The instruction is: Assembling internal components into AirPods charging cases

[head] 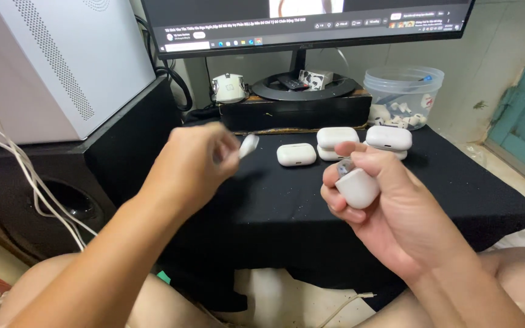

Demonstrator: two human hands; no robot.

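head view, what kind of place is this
Probably a home desk used as a small workbench for earbuds: a black cloth-covered table holding several white earbud cases, a clear plastic tub of white earbud parts, and a computer monitor behind.

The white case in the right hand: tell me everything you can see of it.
The white case is small, rounded, smooth and glossy, like plastic. It looks open at the top, where something greyish shows, though the fingers partly hide it. It sits tilted in the right hand, thumb over its top and fingers wrapped around one side, held above the black cloth, touching nothing else.
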